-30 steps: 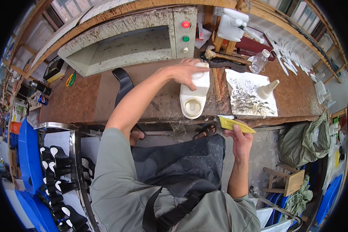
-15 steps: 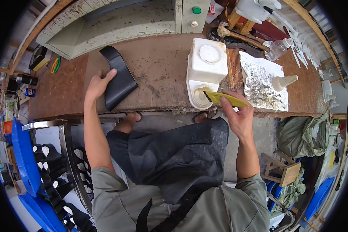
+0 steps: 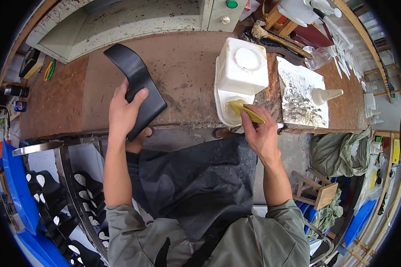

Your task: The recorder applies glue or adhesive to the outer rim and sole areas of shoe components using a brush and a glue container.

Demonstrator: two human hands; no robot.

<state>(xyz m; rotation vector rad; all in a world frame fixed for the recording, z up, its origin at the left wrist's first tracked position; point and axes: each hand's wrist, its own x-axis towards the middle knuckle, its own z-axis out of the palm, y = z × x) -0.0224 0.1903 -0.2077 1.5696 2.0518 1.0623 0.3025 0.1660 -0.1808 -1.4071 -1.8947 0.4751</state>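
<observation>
My left hand [image 3: 124, 109] grips a smooth black curved piece [image 3: 146, 100], thumb on its face and fingers behind its left edge. It is held tilted near the table's front edge, its bent upper end pointing left. In my right hand [image 3: 263, 139] is a yellow flat-handled brush [image 3: 247, 113], pinched between thumb and fingers. The brush's tip is down in the round cup at the front of a white glue pot [image 3: 223, 111], so its bristles are hidden. The pot's boxy white tank [image 3: 242, 71] rises behind the cup.
A stained paper sheet [image 3: 294, 107] with a cream cone-shaped nozzle [image 3: 325, 96] lies right of the pot. Behind are a clear bottle [image 3: 320, 57] and a wooden-handled tool [image 3: 280, 39]. A metal rack [image 3: 67, 171] holding several black pieces stands lower left. A pale cabinet [image 3: 142, 22] borders the back.
The yellow brush has gone down and left into the pot's cup with my right hand. My left hand has brought the black piece nearer and slightly right, raising it over the table edge.
</observation>
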